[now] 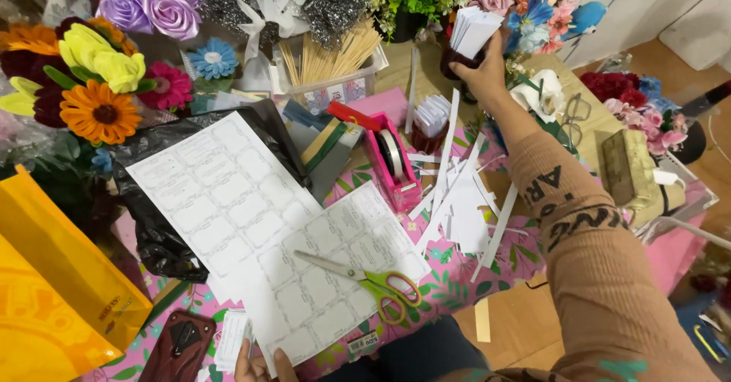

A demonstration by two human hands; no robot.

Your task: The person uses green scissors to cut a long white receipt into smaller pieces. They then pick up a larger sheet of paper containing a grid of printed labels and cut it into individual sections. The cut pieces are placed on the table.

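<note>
A dark cup (459, 60) stuffed with white paper slips (474, 30) is gripped at the far side of the table by the right hand (485, 68), fingers closed around its rim, arm stretched out in a tan printed sleeve (579, 230). At the bottom edge, a small stack of cut white cards (232, 339) is pinched by the left hand (259, 365), though only its fingertips can be seen, so the hold is partly guessed. Between the hands, printed label sheets (251, 214) are spread, with yellow-green scissors (365, 279) laid on them. A pink tape dispenser (390, 161) and loose paper strips (461, 207) are seen nearby, ringed by artificial flowers (99, 85).
</note>
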